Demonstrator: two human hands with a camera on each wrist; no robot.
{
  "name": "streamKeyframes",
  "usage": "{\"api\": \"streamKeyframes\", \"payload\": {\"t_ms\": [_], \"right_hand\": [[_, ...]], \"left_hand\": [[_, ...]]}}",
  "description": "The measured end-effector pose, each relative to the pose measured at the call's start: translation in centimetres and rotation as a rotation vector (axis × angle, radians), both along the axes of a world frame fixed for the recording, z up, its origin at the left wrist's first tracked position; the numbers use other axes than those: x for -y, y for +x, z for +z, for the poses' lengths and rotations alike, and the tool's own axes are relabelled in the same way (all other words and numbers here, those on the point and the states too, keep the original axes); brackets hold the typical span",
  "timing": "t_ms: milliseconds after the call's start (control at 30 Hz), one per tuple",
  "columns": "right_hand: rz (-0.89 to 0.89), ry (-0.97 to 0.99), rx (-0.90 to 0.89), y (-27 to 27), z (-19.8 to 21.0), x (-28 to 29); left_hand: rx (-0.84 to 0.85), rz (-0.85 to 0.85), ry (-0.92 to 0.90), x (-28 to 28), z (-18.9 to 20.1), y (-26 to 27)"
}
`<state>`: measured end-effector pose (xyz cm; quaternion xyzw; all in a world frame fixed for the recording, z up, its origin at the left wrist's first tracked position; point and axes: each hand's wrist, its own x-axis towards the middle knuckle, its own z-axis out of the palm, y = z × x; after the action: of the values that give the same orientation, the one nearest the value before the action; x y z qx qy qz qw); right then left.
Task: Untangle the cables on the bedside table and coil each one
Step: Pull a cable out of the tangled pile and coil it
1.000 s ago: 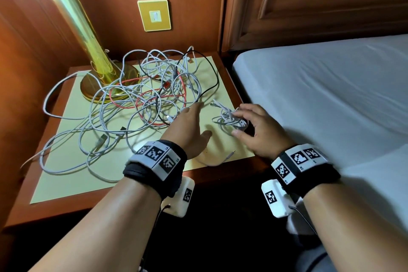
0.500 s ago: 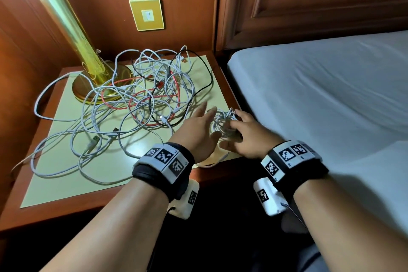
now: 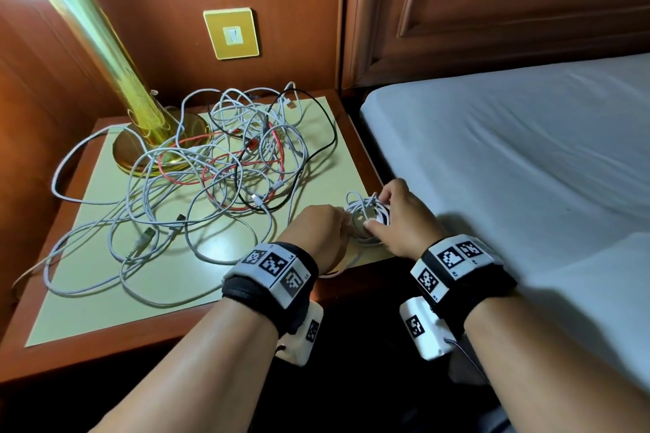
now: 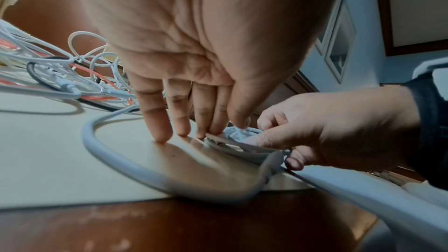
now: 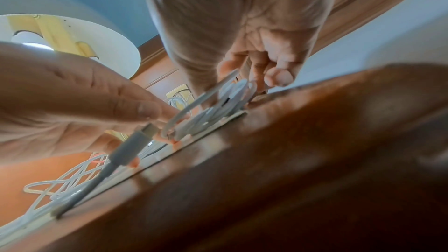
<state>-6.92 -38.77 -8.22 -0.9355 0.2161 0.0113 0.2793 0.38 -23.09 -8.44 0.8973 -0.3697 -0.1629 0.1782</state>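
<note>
At the worktop's front right corner: one small white cable coil, right hand curled round it, left hand with fingers straight, tips pressing its near edge; tangled cables behind, beside lamp base.

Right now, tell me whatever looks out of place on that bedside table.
A big snarl of white, red and black cables sprawls across the cream-topped wooden bedside table, looping over the brass lamp base. Only the small white cable bundle near the front right corner looks coiled.
</note>
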Motion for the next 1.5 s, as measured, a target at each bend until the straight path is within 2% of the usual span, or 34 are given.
{"api": "streamKeyframes", "payload": {"t_ms": [233, 367, 533, 667, 833, 933, 1000, 1100, 1233, 1300, 1400, 1500], "right_hand": [[-0.041, -0.012, -0.116, 0.7, -0.3, 0.1], [-0.053, 0.002, -0.016, 0.6, 0.3, 0.1], [-0.025, 0.166, 0.225, -0.3, 2.7, -0.6], [0.009, 0.225, 0.295, -1.2, 3.5, -0.9], [0.048, 0.209, 0.261, -2.1, 3.8, 0.1], [0.08, 0.313, 0.279, -2.7, 4.4, 1.2], [0.085, 0.402, 0.313, -3.1, 4.5, 1.6], [0.106, 0.444, 0.354, -3.3, 4.2, 1.2], [0.134, 0.346, 0.454, -3.0, 4.6, 0.1], [0.133, 0.342, 0.481, -2.8, 4.6, -0.3], [0.143, 0.301, 0.477, -2.6, 4.3, -1.0], [0.134, 0.226, 0.477, -2.3, 4.2, -1.3]], "left_hand": [[-0.037, 0.019, -0.11, 0.3, 0.9, -0.8], [-0.083, 0.09, -0.226, 0.3, 1.2, -1.0], [0.0, 0.242, -0.453, 0.0, 2.7, -0.8], [0.026, 0.26, -0.505, -0.4, 3.3, -0.6], [0.342, 0.003, -0.638, -1.6, 4.1, -0.5], [0.436, 0.057, -0.705, -3.1, 4.6, 1.7], [0.432, 0.121, -0.664, -3.9, 4.4, 2.5], [0.289, 0.15, -0.499, -3.4, 3.3, 1.6], [0.041, 0.151, -0.399, -2.4, 3.8, 0.0], [-0.243, 0.26, -0.525, -1.9, 4.4, -0.4], [-0.717, 0.399, -0.824, -1.2, 5.4, -1.6], [-0.888, 0.363, -0.972, -0.9, 6.0, -2.0]]}}
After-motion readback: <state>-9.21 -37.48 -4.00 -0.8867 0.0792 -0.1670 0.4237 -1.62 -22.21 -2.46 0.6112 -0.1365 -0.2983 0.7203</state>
